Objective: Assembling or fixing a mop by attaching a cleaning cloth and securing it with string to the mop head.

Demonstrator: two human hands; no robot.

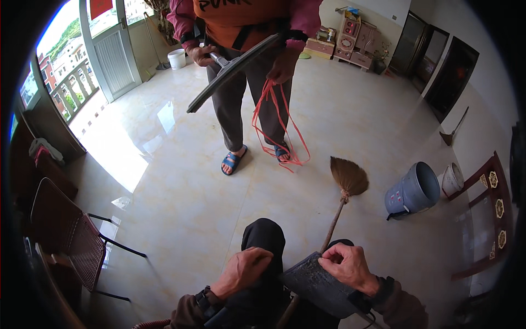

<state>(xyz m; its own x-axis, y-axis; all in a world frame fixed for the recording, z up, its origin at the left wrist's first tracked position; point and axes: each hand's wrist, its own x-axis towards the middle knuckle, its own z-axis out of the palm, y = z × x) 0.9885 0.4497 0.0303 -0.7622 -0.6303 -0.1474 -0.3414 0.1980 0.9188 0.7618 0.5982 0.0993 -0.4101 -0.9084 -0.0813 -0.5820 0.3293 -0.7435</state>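
Observation:
My left hand [246, 268] hovers above my left knee, its fingers curled closed; whatever may be inside them is hidden. Over my right thigh, my right hand [349, 267] pinches with thumb and forefinger at the upper edge of a dark, scuffed flat panel [315, 283]. That panel lies tilted across my lap. A broom [348, 175] with brown bristles rests on the floor ahead, its wooden handle running back under the panel. Facing me stands a person [241, 66] holding a long-bladed squeegee [233, 71] in one hand and a loop of red plastic string [274, 120] in the other.
At right are a grey-blue bucket [411, 189], a smaller white bucket [452, 180] and a dark wooden chair [496, 208]. A brown woven chair [68, 236] stands at left. Farther back are an open door [112, 55], another white bucket [176, 58] and a pink cabinet [353, 41].

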